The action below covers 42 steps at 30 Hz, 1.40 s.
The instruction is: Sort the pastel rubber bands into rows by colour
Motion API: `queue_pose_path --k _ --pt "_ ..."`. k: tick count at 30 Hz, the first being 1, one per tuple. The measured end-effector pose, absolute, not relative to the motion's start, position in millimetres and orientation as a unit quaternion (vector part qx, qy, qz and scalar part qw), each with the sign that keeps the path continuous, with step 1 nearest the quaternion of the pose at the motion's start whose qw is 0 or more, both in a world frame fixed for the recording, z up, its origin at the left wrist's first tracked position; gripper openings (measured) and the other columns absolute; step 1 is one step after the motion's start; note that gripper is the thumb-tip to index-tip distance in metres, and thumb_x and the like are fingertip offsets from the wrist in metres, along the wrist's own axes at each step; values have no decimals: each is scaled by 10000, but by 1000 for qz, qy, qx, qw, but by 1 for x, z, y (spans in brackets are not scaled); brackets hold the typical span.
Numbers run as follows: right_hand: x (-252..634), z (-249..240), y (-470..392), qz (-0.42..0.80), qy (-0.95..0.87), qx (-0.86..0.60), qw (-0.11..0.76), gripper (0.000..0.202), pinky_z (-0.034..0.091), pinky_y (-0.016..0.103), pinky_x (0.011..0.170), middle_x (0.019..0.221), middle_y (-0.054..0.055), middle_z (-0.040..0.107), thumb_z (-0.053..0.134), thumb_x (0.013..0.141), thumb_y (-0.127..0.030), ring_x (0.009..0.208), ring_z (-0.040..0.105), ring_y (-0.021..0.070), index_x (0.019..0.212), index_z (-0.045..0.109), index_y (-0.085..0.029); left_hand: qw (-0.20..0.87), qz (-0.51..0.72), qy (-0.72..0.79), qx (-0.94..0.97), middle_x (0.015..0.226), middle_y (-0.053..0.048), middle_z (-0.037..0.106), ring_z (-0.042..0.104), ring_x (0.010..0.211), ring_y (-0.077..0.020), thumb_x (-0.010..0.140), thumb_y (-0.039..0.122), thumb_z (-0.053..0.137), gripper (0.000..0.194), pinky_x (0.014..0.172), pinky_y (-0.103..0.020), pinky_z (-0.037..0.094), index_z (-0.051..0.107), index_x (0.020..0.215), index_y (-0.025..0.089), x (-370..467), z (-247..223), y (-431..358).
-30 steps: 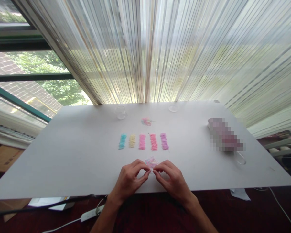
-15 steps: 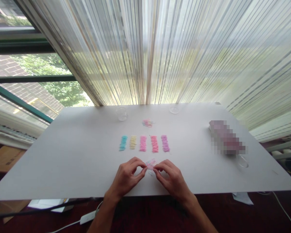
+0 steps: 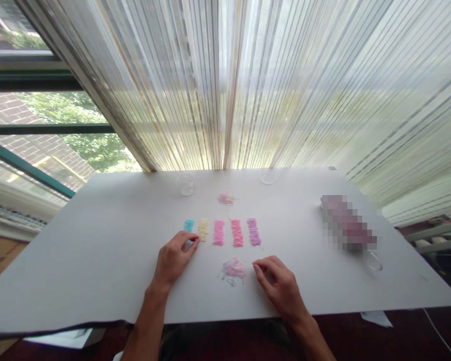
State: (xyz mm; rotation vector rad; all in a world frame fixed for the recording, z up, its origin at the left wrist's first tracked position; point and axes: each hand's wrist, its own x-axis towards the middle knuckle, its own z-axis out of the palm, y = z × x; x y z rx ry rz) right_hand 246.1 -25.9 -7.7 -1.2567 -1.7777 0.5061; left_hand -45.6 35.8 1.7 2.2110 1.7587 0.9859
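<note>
Loose bands (image 3: 233, 271) in pale mixed colours are lying in a small tangled heap toward the near side of the white table (image 3: 97, 250), sitting between the 2 hands. Compared with 0.5 s ago, the hands are no longer crowding that heap, so it's showing whole now, with a pale blue loop poking out on its near side.

Left hand (image 3: 175, 258) is now reaching out at the sorted rows, covering the near end of the blue row (image 3: 189, 224). Its thumb and finger are pinching in right by the yellow row (image 3: 203, 229); can't tell if they're gripping or touching anything. Right hand (image 3: 283, 286) has backed off a bit and is hovering just right of the heap, thumb and finger curling close, and again I can't tell if they're pinching something.

The pink row (image 3: 218, 233), coral row (image 3: 237, 233) and purple row (image 3: 253, 231) are rounding out the 5, looking unchanged. Another mixed heap (image 3: 226, 199) is sitting beyond them.

Label-wise, the pinkish case (image 3: 346, 223) on the right is showing up pixelated, so any writing is staying unreadable.
</note>
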Motion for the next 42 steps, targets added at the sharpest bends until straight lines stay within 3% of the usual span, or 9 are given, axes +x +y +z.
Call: queue_pose_path --k 25,32,35,37,42 --pt "246 -11 -25 216 -706 -517 433 124 542 279 666 799 22 677 582 991 -227 708 645 176 914 680 -229 42 347 604 716 921 -10 738 584 572 -122 995 385 540 243 593 -234 477 731 985 236 -38 2 27" --pt "244 -13 -27 205 -733 -500 412 116 546 304 697 831 28 676 583 970 -173 749 650 187 948 681 -230 178 298 512 786 961 4 751 656 629 -123 975 306 563 165 617 -224 524 719 1005 258 -14 13 0" --pt "241 -13 -32 193 -751 -494 394 124 547 336 729 841 36 675 581 964 -155 788 647 206 963 682 -228 218 246 502 800 1013 1 750 726 806 -162 953 259 566 180 713 -241 553 713 1056 269 -10 12 -10" --pt "238 -14 -37 194 -752 -493 392 125 546 341 733 848 40 673 579 966 -152 801 643 211 972 681 -225 227 220 510 800 1022 -7 740 733 886 -181 931 238 582 187 773 -255 556 706 1069 262 -9 10 -15" --pt "232 -17 -49 206 -749 -488 398 123 542 330 719 838 35 664 578 980 -170 784 637 207 980 683 -235 207 183 544 793 944 -16 713 725 840 -187 943 254 595 107 740 -266 539 696 968 231 -7 5 -21"
